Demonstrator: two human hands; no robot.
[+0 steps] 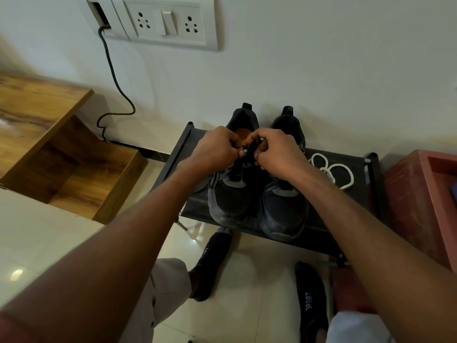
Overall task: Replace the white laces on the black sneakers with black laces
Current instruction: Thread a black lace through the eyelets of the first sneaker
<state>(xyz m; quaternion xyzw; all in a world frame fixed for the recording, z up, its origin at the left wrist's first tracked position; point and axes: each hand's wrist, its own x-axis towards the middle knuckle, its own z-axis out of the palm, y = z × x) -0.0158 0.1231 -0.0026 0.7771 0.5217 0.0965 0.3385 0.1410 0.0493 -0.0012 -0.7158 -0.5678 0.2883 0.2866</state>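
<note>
Up top, the rack [319, 229] carries both sneakers [232, 194] and a loose white lace [331, 170]. Left hand [217, 149] and right hand [277, 154], fingers curled, pinch a black lace [243, 154] over the left sneaker.

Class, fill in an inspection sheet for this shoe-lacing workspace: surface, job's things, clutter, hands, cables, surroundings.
Surface: black rack shelf against the wall.
Job's things: two black sneakers, left sneaker and right sneaker, side by side; black lace at the left one's eyelets; white laces loose on the shelf, right of the shoes.
Clutter: nothing seen.
Hands: left hand and right hand both pinch the black lace.
Cables: black cable hangs from the wall panel.
Surroundings: socket plate, wooden furniture, tiled floor.
</note>
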